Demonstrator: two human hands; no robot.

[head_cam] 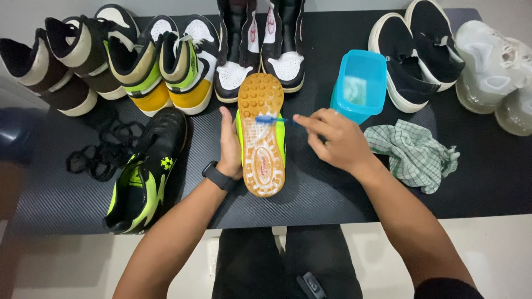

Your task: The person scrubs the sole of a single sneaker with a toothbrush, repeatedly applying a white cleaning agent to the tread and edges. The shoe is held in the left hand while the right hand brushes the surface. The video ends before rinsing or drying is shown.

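Beyond the hands, eleven shoes stood in a row: two black and cream (52, 66), two yellow and green (160, 61), two black and white high ones (260, 44), two black slip-ons (413, 50) and three pale ones (493, 66). One green and black shoe (145, 171) lay left of the left hand (230, 147), which held one shoe sole-up (261, 138). One blue tub (359, 83) and one checked cloth (413, 155) were near the right hand (338, 141), which held one blue brush (271, 119).

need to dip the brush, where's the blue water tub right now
In the head view the blue tub stands on the black mat right of centre, just beyond the right hand, beside the black slip-on shoes.
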